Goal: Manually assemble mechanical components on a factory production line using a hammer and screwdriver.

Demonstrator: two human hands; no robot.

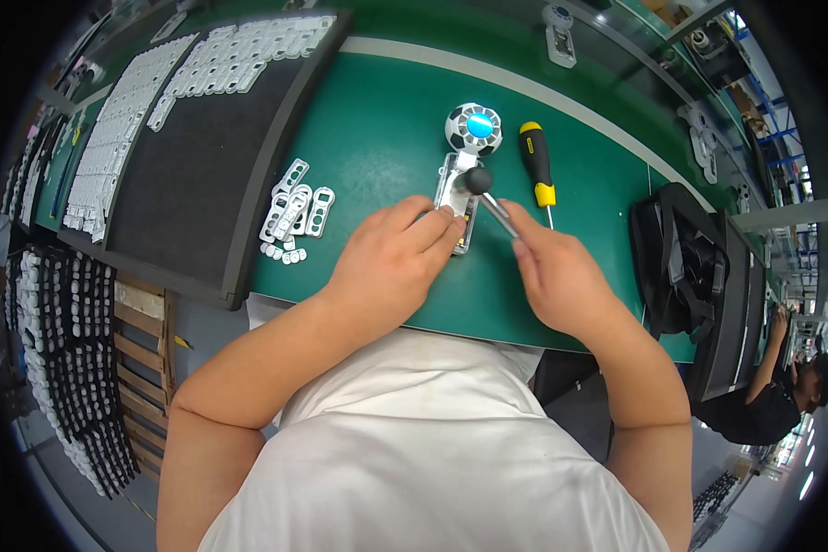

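Apparently, the left grip (pixel 391 262) presses its fingers on the football-headed device (pixel 450 190) to steady it on the green desk (pixel 373 138); whether it also pinches, I cannot tell. The right grip (pixel 561 276) pinches the ball-headed mallet (pixel 477 180) above it. Bare surface lies leftward; rightward, the screwdriver (pixel 537 166) narrows the room.

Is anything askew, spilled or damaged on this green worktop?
Nothing looks clearly spilled or damaged. White slotted plastic plates lie heaped askew left of the left hand, unlike the rows of white plastic pieces on the black tray; possibly just working clutter.
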